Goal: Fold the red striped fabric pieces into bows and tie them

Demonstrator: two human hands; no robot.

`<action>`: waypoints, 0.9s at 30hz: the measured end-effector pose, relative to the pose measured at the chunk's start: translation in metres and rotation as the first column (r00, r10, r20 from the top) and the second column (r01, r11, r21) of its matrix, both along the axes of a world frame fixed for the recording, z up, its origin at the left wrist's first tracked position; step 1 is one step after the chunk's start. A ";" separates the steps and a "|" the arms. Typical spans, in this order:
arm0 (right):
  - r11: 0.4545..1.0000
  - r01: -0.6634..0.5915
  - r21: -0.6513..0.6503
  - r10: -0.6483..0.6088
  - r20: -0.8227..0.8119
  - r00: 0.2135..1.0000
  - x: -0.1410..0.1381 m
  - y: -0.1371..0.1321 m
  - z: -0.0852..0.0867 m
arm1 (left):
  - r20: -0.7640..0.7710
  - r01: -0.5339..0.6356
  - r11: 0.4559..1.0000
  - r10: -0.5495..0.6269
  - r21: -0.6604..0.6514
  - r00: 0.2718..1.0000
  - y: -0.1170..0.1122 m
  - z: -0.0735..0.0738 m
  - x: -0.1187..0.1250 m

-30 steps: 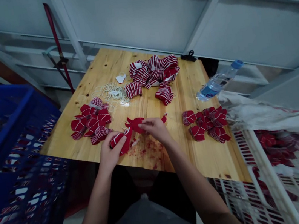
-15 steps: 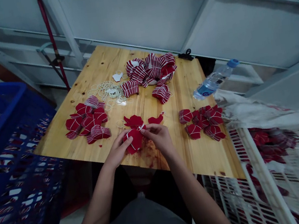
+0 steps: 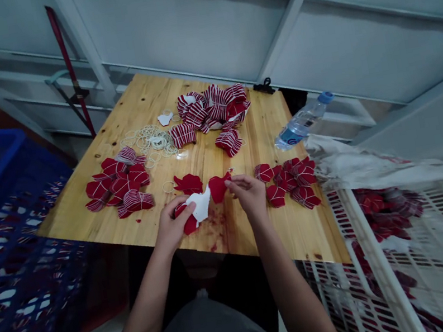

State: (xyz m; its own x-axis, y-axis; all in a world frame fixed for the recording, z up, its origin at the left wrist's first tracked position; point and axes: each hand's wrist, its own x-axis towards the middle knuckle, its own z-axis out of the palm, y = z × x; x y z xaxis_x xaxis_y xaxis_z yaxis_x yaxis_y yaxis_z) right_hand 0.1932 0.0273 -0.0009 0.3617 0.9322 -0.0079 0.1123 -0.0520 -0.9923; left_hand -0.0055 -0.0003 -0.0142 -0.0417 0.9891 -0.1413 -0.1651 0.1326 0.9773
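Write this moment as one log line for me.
left hand: holds white piece | right hand: pinches red piece | on table: bands, striped bundles, bottle

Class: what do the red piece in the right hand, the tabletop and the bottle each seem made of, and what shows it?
Red piece: probably cloth, matte; its red is even, without highlights, though the fibre can't be told.
Tabletop: light wood with a slight sheen; grain streaks and dark knots show.
Bottle: likely clear plastic, glossy; its wall is see-through and catches highlights.
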 end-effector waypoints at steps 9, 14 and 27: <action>0.871 -0.480 0.107 0.347 0.558 0.753 -0.036 -0.012 0.036 | -0.109 -0.050 0.998 0.054 0.039 0.993 0.003 0.013 -0.015; 0.892 -0.449 0.056 0.385 0.429 0.817 -0.070 -0.028 0.035 | -0.014 0.106 0.994 -0.106 0.025 0.994 0.003 0.008 -0.033; 0.946 -0.323 0.013 0.283 0.449 0.847 -0.065 0.018 0.024 | -0.126 -0.078 0.996 0.082 0.033 0.989 0.003 -0.001 -0.043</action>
State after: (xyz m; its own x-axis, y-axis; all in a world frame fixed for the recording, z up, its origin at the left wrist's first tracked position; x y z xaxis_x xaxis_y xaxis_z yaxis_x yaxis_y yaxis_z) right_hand 0.1282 0.0455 0.0235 0.0084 0.9858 0.1675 0.5302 0.1376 -0.8366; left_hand -0.0481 0.0031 -0.0156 -0.1368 0.9853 -0.1019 -0.0487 0.0961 0.9942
